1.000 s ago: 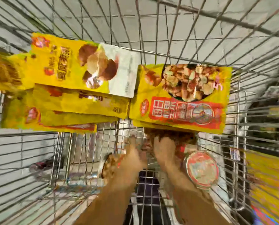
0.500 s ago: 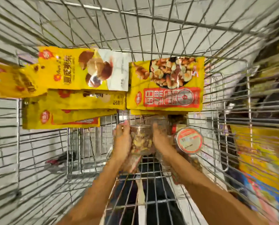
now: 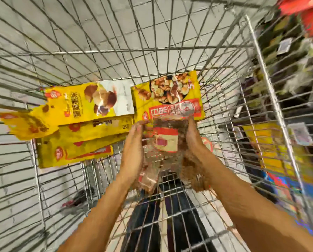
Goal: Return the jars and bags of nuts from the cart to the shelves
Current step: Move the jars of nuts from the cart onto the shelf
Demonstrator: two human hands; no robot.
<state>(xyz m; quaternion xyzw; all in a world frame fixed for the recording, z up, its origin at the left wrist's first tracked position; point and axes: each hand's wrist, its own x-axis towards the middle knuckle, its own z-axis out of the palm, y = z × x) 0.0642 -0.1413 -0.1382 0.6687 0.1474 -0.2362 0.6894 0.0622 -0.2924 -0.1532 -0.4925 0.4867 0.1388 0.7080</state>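
Inside the cart, near its middle: a clear jar [image 3: 165, 137] of nuts with a red and cream label is held above the wire floor, squeezed between both hands and roughly upright.
Left hand [image 3: 134, 148]: lies flat against the jar's left side, fingers close to straight and pointing away from the person; it presses rather than wraps.
Right hand [image 3: 193, 142]: lies against the jar's right side, with the fingertips up by the lid; blur hides whether the fingers curl round it, so the grip cannot be told.
Under the left palm: a second package [image 3: 148, 179], brown and red, too blurred to tell jar from bag.
Red lid [image 3: 207, 143]: peeks out just behind the right hand.
Mixed-nut bag [image 3: 170, 95]: yellow, lying just beyond the jar.
White-panelled bag [image 3: 90, 102]: yellow, to the left of the mixed-nut bag, on top of a fanned stack [image 3: 75, 151] of more yellow bags.
Cart [image 3: 170, 50]: wire walls all round, with grey floor tiles showing through.
Shelves [image 3: 283, 57]: outside the cart on the right, blurred.
Trousers [image 3: 146, 226]: dark, seen below the wire.
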